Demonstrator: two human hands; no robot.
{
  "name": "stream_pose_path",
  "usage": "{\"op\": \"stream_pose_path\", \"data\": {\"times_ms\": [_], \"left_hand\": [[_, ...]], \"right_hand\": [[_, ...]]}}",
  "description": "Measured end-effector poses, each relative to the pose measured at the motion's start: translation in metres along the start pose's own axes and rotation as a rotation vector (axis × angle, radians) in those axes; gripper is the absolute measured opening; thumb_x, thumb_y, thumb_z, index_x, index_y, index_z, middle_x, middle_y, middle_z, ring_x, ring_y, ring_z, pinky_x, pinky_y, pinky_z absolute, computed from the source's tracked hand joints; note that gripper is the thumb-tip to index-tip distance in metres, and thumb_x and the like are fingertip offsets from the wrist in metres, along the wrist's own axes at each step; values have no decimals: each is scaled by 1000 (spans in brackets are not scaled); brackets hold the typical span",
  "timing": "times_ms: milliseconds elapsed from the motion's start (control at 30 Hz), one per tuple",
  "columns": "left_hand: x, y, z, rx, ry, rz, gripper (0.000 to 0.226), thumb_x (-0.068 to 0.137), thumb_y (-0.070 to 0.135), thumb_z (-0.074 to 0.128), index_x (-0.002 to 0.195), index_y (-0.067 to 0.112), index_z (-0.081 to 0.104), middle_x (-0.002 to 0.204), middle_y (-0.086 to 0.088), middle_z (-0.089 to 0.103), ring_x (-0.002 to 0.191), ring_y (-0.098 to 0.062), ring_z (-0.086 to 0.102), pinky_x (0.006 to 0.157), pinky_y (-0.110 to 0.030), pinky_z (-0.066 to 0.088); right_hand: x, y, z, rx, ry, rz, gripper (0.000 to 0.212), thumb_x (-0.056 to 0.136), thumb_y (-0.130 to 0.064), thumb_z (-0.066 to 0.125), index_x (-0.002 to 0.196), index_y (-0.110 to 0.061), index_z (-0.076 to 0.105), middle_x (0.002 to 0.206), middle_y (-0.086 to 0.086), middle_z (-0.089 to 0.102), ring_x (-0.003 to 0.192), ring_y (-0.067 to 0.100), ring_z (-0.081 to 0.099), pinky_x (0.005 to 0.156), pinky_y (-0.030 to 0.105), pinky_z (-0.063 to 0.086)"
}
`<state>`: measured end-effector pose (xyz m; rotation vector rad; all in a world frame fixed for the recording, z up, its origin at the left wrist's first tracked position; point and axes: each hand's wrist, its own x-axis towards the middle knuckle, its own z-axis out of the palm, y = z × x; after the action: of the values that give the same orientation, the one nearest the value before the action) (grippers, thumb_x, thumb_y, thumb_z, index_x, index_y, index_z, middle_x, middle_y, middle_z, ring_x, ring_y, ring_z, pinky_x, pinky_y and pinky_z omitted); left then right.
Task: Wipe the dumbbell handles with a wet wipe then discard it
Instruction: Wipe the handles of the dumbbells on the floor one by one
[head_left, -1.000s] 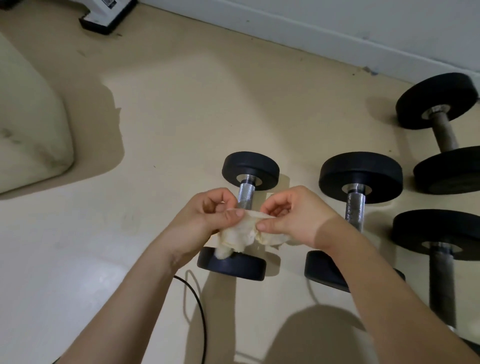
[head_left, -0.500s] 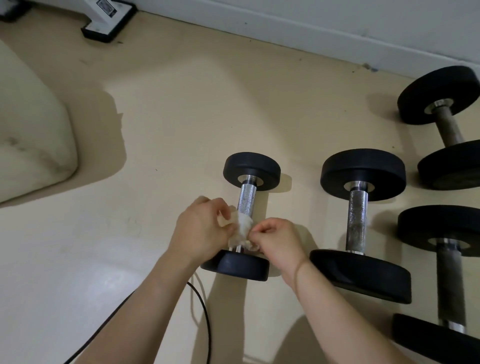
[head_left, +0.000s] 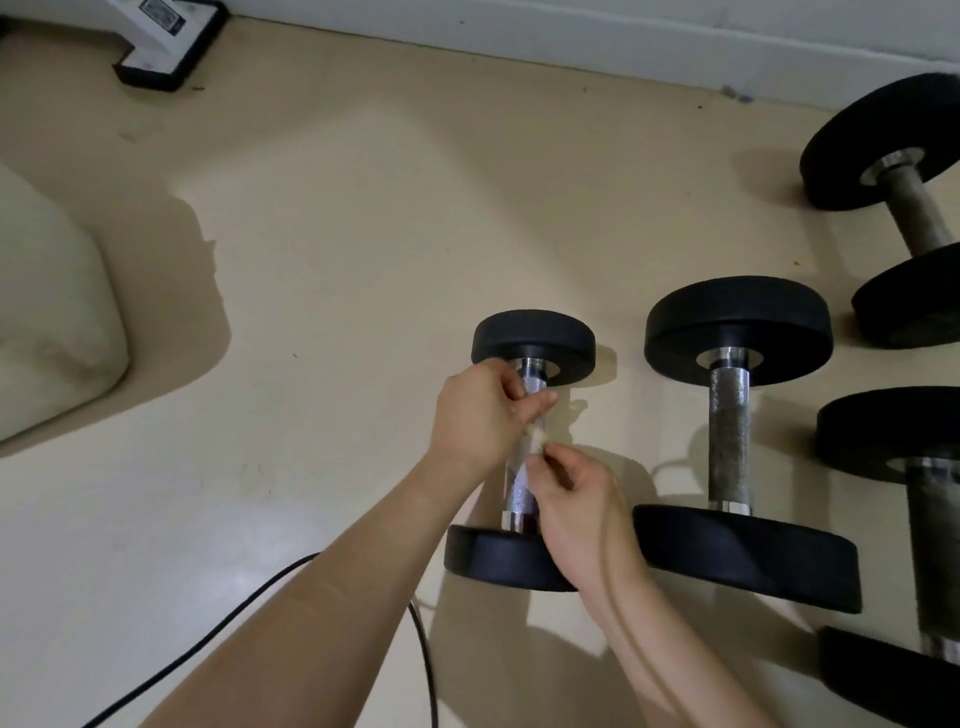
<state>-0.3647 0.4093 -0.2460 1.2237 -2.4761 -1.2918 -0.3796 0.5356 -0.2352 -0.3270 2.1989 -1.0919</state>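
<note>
Dumbbell handle (head_left: 521, 483) being wiped: chrome, knurled, part of the small dumbbell (head_left: 532, 340) lying on the floor (head_left: 337, 260) mid-frame, one plate up-frame, the other towards the person. Wet wipe (head_left: 535, 434) shows only as a narrow pale strip at the handle's mid-length, between the two hands.

Left hand (head_left: 478, 415): fingers curled, thumb lying across the bar just below the far plate, gripping one end of the wipe. Right hand (head_left: 579, 501): fingertips pinching the other end, just beside the bar on its right. Whether the wipe goes fully round the bar cannot be told, because the hands cover it.

Step in hand (judged): wiping the first handle. The next move calls for tension kept on both ends while the wipe is run along or twisted round the bar, down to the near plate. After that comes the larger dumbbell (head_left: 730, 441) just to the right, whose handle looks dull grey. Discard is not yet due, and no bin is seen.

Versus 1.0 s ago: the wipe was then a loose bunch held up in front of the handle. At 0.5 s ago it was pressed on the lower bar, with both hands low. Now the left hand has shifted up to the far-plate end, the right sits lower, and far less wipe shows. The dumbbells lie as they did.
</note>
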Motion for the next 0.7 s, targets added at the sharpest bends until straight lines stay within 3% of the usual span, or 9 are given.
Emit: {"op": "stream_pose_path", "data": {"times_ms": [67,167,233,333,433,500,567,700], "left_hand": [[-6,-5,3,-74,-88,-63,38,75,47,74,65,18,52,61,4,62,60,-15,60,60,-30,48],[-24,-18,-3,-247,-269,-189,41,83,43,69,77,3,60,73,-15,71,68,-26,70,72,-43,58],[-34,-24,-8,-445,-342,-254,32,87,28,67,82,-2,58,84,-23,71,74,-26,68,80,-48,56],[-29,-25,-5,-574,-194,-244,15,85,11,69,79,2,60,76,-15,71,74,-23,66,84,-48,55],[-11,-18,1,-664,-25,-228,10,81,9,73,78,5,65,77,-12,73,75,-21,69,83,-43,56],[-3,-16,2,-695,51,-227,10,79,12,75,77,7,67,78,-13,74,79,-27,71,83,-46,56],[-1,-17,1,-703,56,-238,11,78,16,77,76,8,69,77,-13,74,79,-30,71,82,-47,57],[-6,-26,-12,-501,-53,-241,11,74,15,80,70,10,71,68,-8,72,63,-17,66,69,-38,58]], "right_hand": [[12,3,-3,28,-15,10,30,89,-33,51,62,-22,57,53,-11,55,57,16,51,63,40,48],[26,5,-5,84,-105,29,26,81,-41,54,81,-20,68,76,-3,72,75,19,68,75,47,56],[35,3,-6,142,-131,40,14,86,-27,58,82,-19,69,82,2,73,82,22,70,79,48,57],[46,-6,-3,322,-45,57,23,86,-6,63,74,-26,67,83,-4,73,83,17,70,82,39,57],[59,-20,9,505,156,105,19,81,-3,70,94,-17,67,93,1,71,87,16,69,82,31,55],[63,-22,15,549,264,131,21,77,-5,75,93,-12,63,93,7,71,83,18,69,77,30,56],[60,-20,16,460,294,98,16,75,-10,77,80,-13,61,79,6,69,72,19,67,70,32,56],[45,-12,4,182,185,93,20,78,-11,74,64,-20,63,67,-1,66,60,13,61,64,27,51]]}}
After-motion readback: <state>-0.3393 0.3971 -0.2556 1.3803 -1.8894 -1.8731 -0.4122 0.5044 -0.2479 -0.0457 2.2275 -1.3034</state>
